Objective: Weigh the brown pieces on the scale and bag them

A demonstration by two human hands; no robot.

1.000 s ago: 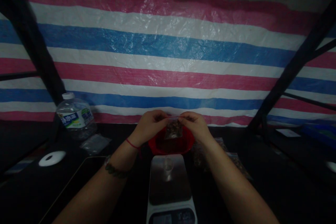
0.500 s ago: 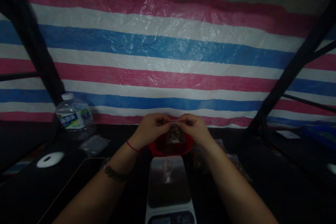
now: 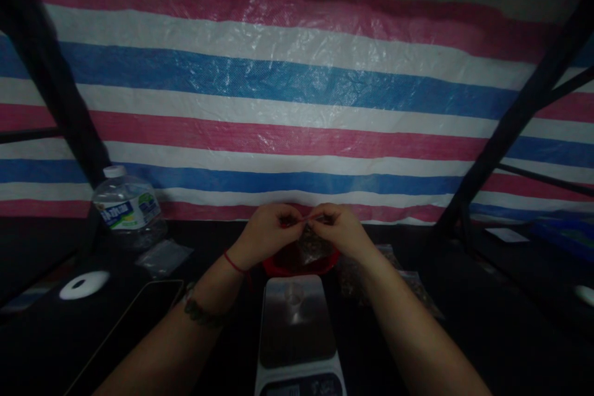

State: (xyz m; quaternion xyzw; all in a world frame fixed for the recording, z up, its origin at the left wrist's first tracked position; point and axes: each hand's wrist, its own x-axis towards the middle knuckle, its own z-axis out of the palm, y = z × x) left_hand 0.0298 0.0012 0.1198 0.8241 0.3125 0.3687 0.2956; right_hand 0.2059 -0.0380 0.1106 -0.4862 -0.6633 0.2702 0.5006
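Observation:
Between my hands hangs a small clear zip bag [image 3: 313, 249] with brown bits inside, too dark to name. My left hand [image 3: 269, 230] pinches the left end of its top edge. My right hand [image 3: 341, 228] is closed on the same edge further right, fingertips close to the left ones. Under the bag sits a red bowl [image 3: 278, 268], its inside mostly hidden by the bag and hands. Nearer me stands a kitchen scale [image 3: 297, 328] with a metal plate, its display too blurred to read.
Filled zip bags [image 3: 420, 294] lie beside my right forearm. To the left are a clear plastic bottle [image 3: 130, 207], clear empty bags [image 3: 164, 258], a white oval object [image 3: 84, 284] and a dark flat phone-like slab [image 3: 134, 328]. Dark frame poles [image 3: 505, 130] and a striped sheet [image 3: 297, 93] stand behind.
The bag has tilted and swung slightly down and to the right. My fingers have shifted a little along its top edge. The view has moved slightly.

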